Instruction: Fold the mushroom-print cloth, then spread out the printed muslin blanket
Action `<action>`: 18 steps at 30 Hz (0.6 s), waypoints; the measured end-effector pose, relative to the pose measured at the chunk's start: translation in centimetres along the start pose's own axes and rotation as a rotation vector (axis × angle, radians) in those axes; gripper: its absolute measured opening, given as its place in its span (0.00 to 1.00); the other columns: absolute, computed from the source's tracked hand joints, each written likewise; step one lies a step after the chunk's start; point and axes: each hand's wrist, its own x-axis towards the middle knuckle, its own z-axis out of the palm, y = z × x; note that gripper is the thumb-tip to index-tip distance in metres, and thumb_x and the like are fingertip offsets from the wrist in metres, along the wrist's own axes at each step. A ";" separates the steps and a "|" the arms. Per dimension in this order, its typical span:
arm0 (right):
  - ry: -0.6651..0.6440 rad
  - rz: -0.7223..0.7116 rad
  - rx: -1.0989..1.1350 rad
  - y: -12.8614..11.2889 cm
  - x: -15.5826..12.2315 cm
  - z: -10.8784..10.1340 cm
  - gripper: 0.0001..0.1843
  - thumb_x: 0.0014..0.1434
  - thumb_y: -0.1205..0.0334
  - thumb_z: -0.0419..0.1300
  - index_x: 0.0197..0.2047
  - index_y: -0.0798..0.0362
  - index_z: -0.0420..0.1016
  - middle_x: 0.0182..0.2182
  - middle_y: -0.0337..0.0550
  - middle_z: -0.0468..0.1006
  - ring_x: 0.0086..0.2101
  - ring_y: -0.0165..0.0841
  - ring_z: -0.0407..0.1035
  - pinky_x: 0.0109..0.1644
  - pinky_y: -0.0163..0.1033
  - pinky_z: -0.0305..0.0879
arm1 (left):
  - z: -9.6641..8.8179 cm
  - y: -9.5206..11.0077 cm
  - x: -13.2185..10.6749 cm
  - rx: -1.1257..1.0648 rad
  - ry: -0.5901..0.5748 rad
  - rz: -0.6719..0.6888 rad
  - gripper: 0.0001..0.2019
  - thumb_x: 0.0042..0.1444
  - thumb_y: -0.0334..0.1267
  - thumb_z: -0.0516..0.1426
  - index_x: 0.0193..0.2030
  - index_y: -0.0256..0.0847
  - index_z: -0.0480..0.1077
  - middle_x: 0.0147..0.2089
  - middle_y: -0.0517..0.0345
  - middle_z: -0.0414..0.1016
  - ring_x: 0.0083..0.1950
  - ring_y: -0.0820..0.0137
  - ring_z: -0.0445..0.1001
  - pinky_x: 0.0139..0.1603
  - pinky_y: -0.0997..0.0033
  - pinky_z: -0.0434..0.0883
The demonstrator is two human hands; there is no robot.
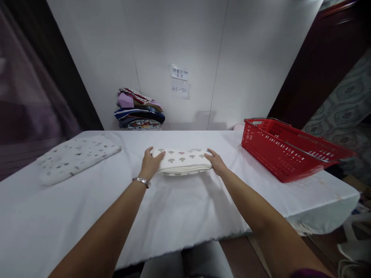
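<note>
I have the folded cloth (182, 160) between my two hands, my left hand (151, 162) pinching its left end and my right hand (216, 163) pinching its right end, thumbs over the top and the other fingers around the outer sides. It is in front of me, over the middle of the counter (179, 208); a shadow falls below its near edge, but I cannot tell whether its underside touches the surface

As far as I can judge, the folding of this piece is done or very nearly so: it makes a compact bundle with several layers stacked at the near edge. What is left is letting go of it, as both hands are closed on it. The spotted cloth (78, 156) lies flat, well apart to my left, and the red basket (269, 150) stands to my right, apart from the bundle. A pile of folded fabric (140, 112) rises beyond the far edge, by the wall (246, 58)

The bundle's long axis runs left to right, from hand to hand, with the layered edge toward me. Its mushroom-like prints seem to have their caps toward the wall and stems toward me
</note>
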 end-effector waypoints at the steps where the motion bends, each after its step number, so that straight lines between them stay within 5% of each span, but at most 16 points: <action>1: -0.006 -0.010 -0.004 0.0 0.6 0.6 0.36 0.52 0.54 0.61 0.62 0.52 0.57 0.47 0.47 0.74 0.42 0.36 0.71 0.43 0.39 0.69 | -0.3 -0.2 0.6 0.014 0.017 0.013 0.37 0.46 0.55 0.58 0.61 0.42 0.54 0.52 0.49 0.69 0.49 0.64 0.71 0.49 0.68 0.67; 7: -0.042 0.276 -0.108 3.0 1.6 2.8 0.31 0.48 0.58 0.64 0.55 0.54 0.65 0.42 0.48 0.76 0.38 0.36 0.71 0.37 0.39 0.69 | 0.4 -4.1 0.3 0.253 -0.175 -0.267 0.36 0.46 0.51 0.59 0.58 0.31 0.58 0.55 0.38 0.68 0.53 0.55 0.69 0.50 0.64 0.66; 12: -0.098 0.347 -0.042 4.4 0.4 1.6 0.23 0.53 0.53 0.60 0.51 0.53 0.67 0.40 0.45 0.77 0.36 0.34 0.72 0.37 0.40 0.71 | 0.7 -5.2 -0.6 0.369 -0.224 -0.252 0.35 0.50 0.53 0.55 0.58 0.30 0.57 0.55 0.37 0.67 0.54 0.53 0.69 0.50 0.61 0.66; 15: -0.183 0.393 0.093 4.3 -0.7 0.4 0.17 0.58 0.52 0.54 0.46 0.54 0.68 0.37 0.46 0.78 0.35 0.33 0.73 0.41 0.41 0.71 | 0.5 -4.3 -1.1 0.510 -0.149 -0.123 0.34 0.51 0.53 0.53 0.59 0.32 0.56 0.57 0.36 0.65 0.55 0.51 0.66 0.51 0.56 0.66; 18: -0.235 0.389 0.236 4.3 -2.4 -0.5 0.15 0.57 0.56 0.55 0.45 0.55 0.69 0.38 0.47 0.78 0.36 0.32 0.74 0.45 0.42 0.71 | 1.4 -2.9 -2.7 0.582 -0.038 0.237 0.27 0.55 0.49 0.51 0.58 0.37 0.58 0.59 0.41 0.62 0.59 0.54 0.61 0.57 0.55 0.61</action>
